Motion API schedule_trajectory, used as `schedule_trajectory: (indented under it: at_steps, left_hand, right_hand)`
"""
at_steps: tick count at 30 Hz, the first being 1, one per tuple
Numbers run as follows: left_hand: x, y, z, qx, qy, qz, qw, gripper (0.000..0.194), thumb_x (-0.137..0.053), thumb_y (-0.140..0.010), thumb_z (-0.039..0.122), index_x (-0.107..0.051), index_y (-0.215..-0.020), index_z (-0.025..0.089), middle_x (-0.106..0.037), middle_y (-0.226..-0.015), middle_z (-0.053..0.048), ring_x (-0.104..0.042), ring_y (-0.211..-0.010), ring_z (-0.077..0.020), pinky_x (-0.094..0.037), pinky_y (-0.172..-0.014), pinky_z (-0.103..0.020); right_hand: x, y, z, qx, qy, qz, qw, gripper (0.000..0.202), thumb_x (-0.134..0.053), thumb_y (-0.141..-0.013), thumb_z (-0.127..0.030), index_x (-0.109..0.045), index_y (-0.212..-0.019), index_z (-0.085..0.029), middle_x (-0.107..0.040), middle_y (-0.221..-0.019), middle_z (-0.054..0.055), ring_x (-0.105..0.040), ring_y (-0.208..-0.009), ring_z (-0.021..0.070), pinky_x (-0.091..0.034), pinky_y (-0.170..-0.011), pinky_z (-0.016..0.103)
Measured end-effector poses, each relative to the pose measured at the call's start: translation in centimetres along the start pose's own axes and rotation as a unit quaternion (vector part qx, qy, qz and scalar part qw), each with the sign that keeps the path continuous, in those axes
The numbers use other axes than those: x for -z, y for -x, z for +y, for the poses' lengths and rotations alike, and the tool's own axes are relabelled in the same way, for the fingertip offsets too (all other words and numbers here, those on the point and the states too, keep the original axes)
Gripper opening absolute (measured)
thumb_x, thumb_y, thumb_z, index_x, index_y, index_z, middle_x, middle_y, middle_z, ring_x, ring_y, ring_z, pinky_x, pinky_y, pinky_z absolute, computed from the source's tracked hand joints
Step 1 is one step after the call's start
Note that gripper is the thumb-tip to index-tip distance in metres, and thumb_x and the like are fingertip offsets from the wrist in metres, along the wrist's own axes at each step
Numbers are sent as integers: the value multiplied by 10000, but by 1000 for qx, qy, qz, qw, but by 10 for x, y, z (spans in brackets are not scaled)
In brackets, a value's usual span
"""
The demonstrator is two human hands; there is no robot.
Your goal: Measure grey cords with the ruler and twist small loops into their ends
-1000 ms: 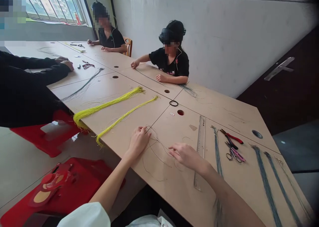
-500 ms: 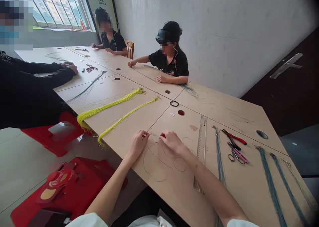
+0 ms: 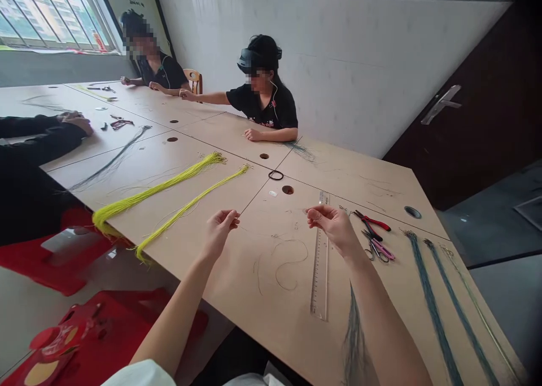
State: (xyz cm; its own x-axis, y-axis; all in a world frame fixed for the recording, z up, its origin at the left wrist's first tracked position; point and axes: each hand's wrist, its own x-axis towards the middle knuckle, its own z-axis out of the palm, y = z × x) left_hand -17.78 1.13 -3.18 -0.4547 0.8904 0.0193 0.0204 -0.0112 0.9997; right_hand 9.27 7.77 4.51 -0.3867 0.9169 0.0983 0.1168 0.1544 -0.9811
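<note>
My left hand is raised over the table's near part, thumb and fingers pinched on what looks like a thin thread, a faint end of it showing by the fingertips. Well to the right, my right hand pinches a fine thread too, barely visible at its tips, above a clear ruler. Between the hands and nearer me, a loose curled thread lies on the tabletop. Part of a grey-green thread bundle shows beside my right forearm, the rest hidden behind it.
Two yellow thread bundles lie at left. Red-handled pliers and pink-handled scissors lie right, before more grey-green bundles. A black ring is near a table hole. Co-workers sit around the table; red stools stand left.
My hands have moved apart, the right one going right over the ruler. The tangle of threads between them has thinned to a few curls on the table. The view has turned right.
</note>
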Motion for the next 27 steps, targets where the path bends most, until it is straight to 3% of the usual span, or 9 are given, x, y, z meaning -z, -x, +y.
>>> schedule_trajectory:
  at_steps: [4, 8, 11, 13, 15, 18, 21, 24, 27]
  left_hand:
    - [4, -2, -7, 12, 13, 21, 1000, 213, -542, -900, 311, -577, -917, 102, -599, -846, -34, -586, -708, -128, -520, -660, -293]
    - [20, -1, -10, 12, -29, 62, 998, 211, -518, -912, 305, -575, -919, 102, -596, -836, -33, -586, -706, -132, -518, -675, -308]
    - [25, 6, 5, -28, -96, 88, 991, 186, -571, -874, 275, -586, -958, 110, -599, -959, -64, -583, -892, -191, -488, -820, -403]
    - [14, 14, 23, -83, -136, 82, 984, 236, -619, -824, 228, -583, -1038, 133, -542, -1163, -93, -490, -1110, -248, -379, -974, -488]
    - [-8, 25, 45, -141, -151, 22, 978, 290, -615, -800, 189, -576, -1084, 144, -503, -1252, -95, -427, -1198, -260, -288, -1046, -510]
    - [-52, 40, 75, -184, -139, -142, 963, 264, -529, -837, 209, -603, -1091, 204, -583, -1184, -62, -522, -1109, -207, -424, -961, -373]
    - [-88, 48, 94, -172, -121, -268, 940, 286, -526, -859, 289, -595, -1129, 228, -616, -1136, -55, -588, -1013, -186, -512, -790, -280]
    - [-106, 50, 100, -141, -95, -329, 929, 236, -514, -870, 310, -616, -1047, 191, -664, -988, -59, -637, -789, -149, -523, -632, -237]
    - [-111, 48, 99, -115, -68, -336, 932, 188, -509, -872, 299, -626, -879, 153, -666, -785, -34, -594, -599, -102, -492, -543, -202]
  right_hand:
    - [18, 4, -13, -1, -67, 45, 997, 259, -662, -800, -357, -609, -830, -105, -594, -707, -1, -572, -627, 92, -512, -628, 259]
    - [30, 8, -23, 7, -101, 69, 993, 272, -705, -748, -390, -629, -788, -132, -589, -700, 4, -565, -621, 87, -516, -628, 245]
    - [34, 12, -29, 16, -110, 67, 992, 267, -704, -738, -418, -643, -761, -159, -584, -683, 8, -561, -621, 95, -518, -629, 247]
    - [33, 15, -33, 18, -107, 52, 993, 257, -702, -738, -412, -651, -750, -161, -590, -680, 18, -561, -623, 104, -517, -628, 255]
    - [30, 19, -37, 21, -99, 32, 994, 245, -703, -738, -399, -660, -748, -158, -599, -693, 29, -563, -633, 113, -515, -629, 262]
    - [25, 23, -42, 32, -85, 10, 996, 234, -688, -753, -391, -666, -767, -158, -597, -701, 32, -564, -655, 121, -508, -638, 265]
    - [24, 26, -45, 41, -71, -1, 997, 222, -659, -781, -386, -662, -778, -164, -589, -690, 22, -564, -662, 118, -498, -656, 262]
    - [27, 28, -46, 48, -57, -3, 997, 214, -637, -804, -380, -661, -781, -168, -590, -692, 17, -567, -668, 115, -488, -673, 260]
    - [30, 28, -46, 59, -40, -1, 997, 216, -615, -823, -381, -657, -790, -171, -588, -688, 13, -564, -665, 113, -479, -665, 255]
